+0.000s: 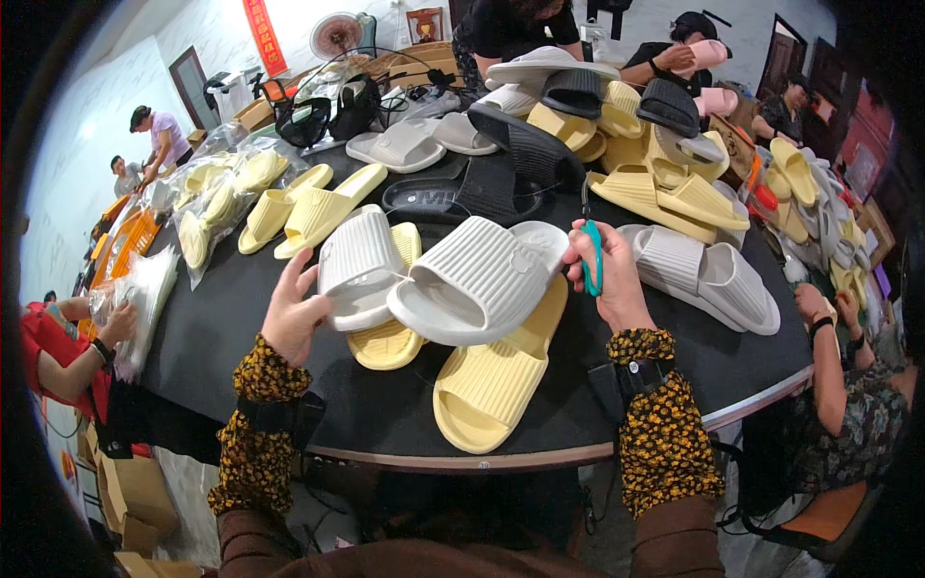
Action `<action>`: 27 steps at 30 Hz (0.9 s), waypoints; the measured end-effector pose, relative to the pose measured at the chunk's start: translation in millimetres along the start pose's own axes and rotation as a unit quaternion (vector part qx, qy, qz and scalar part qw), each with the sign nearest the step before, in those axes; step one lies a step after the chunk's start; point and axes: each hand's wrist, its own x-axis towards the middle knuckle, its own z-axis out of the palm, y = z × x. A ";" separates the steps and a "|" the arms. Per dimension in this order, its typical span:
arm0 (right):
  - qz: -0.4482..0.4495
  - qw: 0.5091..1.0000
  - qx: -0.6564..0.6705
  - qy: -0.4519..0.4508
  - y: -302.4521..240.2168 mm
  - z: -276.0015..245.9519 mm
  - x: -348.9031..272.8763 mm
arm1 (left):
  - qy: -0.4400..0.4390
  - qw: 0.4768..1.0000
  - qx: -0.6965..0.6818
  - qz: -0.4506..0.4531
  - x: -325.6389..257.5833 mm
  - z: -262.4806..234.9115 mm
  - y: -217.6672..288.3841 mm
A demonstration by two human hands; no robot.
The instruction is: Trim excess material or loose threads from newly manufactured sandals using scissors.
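Note:
My left hand [291, 313] pinches the side of a light grey slide slipper [358, 265] between thumb and fingers. Beside it is the matching grey slipper [472, 275], and a thin pale tie seems to link the two. Teal-handled snips [592, 260] are gripped in my right hand [609, 275], blades pointing up and away. That hand's fingertips also meet the second slipper's heel, though whether they grip it I cannot tell. Beneath the grey pair lie two yellow slippers [487, 400], partly covered. Another grey pair [708, 279] rests right of my right hand.
Black slippers [462, 193] and a mixed heap of yellow [665, 188], grey and black ones cover the black table's [385, 424] far side. Bagged yellow slippers [217, 197] lie at left. Several people work around the table; one at left holds clear plastic bags [149, 303].

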 end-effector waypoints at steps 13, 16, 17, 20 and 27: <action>0.008 0.999 -0.025 0.018 -2.5 3.0 -2.8 | 0.058 0.983 -0.169 0.040 -20.9 -38.0 9.5; 0.006 1.000 -0.021 0.011 -0.6 1.8 -2.2 | 0.051 0.980 -0.182 0.065 -22.2 -35.9 11.9; 0.004 1.000 -0.019 0.008 0.0 1.3 -2.1 | 0.047 0.978 -0.189 0.076 -22.1 -34.8 13.1; 0.006 1.000 -0.021 0.005 -0.7 3.1 -2.8 | 0.057 0.975 -0.201 0.070 -18.8 -26.4 18.8; 0.011 1.000 -0.013 0.001 -5.4 4.5 -4.6 | 0.016 0.975 -0.210 0.068 -7.7 9.6 40.2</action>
